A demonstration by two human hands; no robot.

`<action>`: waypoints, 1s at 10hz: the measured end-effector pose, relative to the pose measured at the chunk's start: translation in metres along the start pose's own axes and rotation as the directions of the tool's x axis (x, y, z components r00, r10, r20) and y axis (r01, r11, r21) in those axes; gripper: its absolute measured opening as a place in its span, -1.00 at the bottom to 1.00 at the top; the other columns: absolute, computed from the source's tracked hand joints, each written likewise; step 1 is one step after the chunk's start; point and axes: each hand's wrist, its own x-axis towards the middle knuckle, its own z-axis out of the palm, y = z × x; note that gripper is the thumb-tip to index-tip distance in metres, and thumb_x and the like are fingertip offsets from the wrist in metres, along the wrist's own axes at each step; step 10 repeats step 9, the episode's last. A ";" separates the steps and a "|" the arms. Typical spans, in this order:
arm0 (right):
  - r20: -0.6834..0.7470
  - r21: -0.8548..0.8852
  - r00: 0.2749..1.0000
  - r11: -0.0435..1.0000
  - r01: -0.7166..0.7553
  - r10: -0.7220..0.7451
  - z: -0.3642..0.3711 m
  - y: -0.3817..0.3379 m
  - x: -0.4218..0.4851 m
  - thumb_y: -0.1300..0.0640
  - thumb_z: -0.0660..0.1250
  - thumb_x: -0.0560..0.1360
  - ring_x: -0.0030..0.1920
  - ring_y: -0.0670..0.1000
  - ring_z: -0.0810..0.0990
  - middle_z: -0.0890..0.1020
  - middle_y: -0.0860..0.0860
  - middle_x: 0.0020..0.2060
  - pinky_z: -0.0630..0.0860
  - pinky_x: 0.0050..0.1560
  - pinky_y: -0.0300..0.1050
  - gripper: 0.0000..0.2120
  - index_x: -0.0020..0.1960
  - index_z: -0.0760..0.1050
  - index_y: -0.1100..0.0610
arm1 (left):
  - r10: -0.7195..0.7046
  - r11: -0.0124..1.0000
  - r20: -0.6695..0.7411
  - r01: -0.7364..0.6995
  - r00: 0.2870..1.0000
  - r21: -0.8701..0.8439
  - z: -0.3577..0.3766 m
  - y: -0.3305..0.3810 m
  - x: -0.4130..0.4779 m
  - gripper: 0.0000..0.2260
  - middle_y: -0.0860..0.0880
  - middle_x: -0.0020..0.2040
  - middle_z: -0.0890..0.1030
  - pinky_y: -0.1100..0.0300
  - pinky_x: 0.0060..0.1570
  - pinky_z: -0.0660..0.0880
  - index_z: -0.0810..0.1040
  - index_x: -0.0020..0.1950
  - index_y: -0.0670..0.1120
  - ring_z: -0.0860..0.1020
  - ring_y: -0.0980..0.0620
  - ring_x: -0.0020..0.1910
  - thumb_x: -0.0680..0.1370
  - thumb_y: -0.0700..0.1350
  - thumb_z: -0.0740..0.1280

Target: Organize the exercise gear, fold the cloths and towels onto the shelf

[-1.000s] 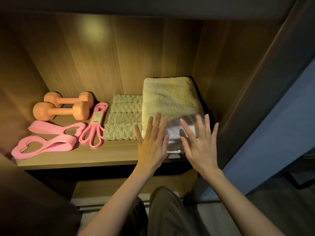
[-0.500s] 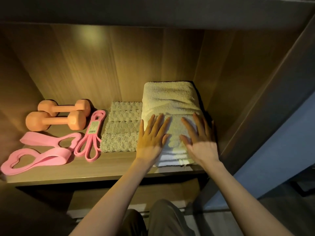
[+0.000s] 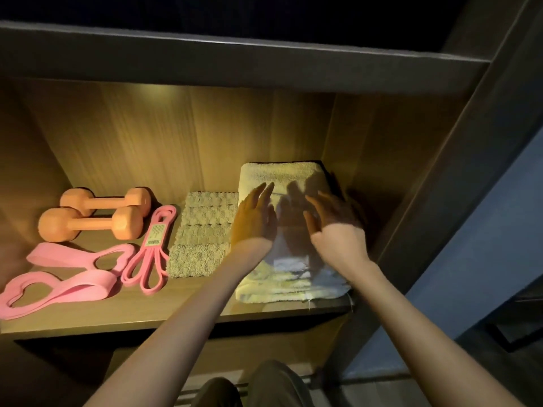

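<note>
Dumbbells (image 3: 91,220) and bands (image 3: 73,279) lie sorted at frame left. The towel stack (image 3: 282,174) sits on the shelf (image 3: 176,309). I judge the task nearly done. My left hand (image 3: 254,220) and right hand (image 3: 335,223) each show a spread, empty grip.

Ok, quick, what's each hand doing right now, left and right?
Left hand: open, fingers straight, over the folded towel stack, holding nothing.
Right hand: open, over the same stack, holding nothing.

Home wardrobe interior. A lit wood-grain shelf (image 3: 132,312) is carrying folded towels (image 3: 289,177), orange dumbbells (image 3: 88,223) and pink resistance bands (image 3: 88,286); a dark upper board (image 3: 235,63) and side panel (image 3: 440,201) are enclosing the compartment.
</note>
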 end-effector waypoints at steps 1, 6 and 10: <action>0.133 0.139 0.990 0.989 -0.055 0.036 0.018 -0.002 0.038 -0.01 0.01 0.66 0.52 0.06 0.13 0.17 0.00 0.53 0.11 0.45 -0.04 -0.58 0.50 0.22 -0.02 | -0.088 0.987 0.240 0.052 0.967 0.151 0.013 -0.006 0.025 -0.53 -0.06 0.58 -0.03 0.00 0.51 -0.07 -0.03 0.58 -0.02 -0.08 -0.07 0.56 0.68 -0.04 -0.02; 0.345 0.053 0.930 0.987 -0.155 0.127 0.073 0.018 0.069 -0.02 0.05 0.64 0.54 0.16 -0.20 -0.21 0.04 0.56 -0.16 0.49 0.15 -0.47 0.56 -0.04 -0.09 | -0.189 0.977 0.414 0.128 0.890 0.169 0.055 -0.048 0.044 -0.51 -0.01 0.58 -0.15 -0.02 0.47 -0.27 -0.03 0.57 0.08 -0.22 -0.03 0.54 0.65 0.13 -0.03; 0.284 0.081 0.958 0.995 -0.058 0.032 0.015 -0.008 0.043 -0.05 0.09 0.63 0.53 0.10 0.11 0.07 -0.03 0.55 0.21 0.45 0.09 -0.46 0.56 -0.01 -0.10 | -0.144 0.974 0.299 0.082 0.943 0.210 -0.005 -0.022 0.022 -0.53 0.03 0.58 0.01 -0.14 0.48 -0.16 -0.04 0.55 0.19 -0.04 -0.07 0.55 0.65 0.16 -0.07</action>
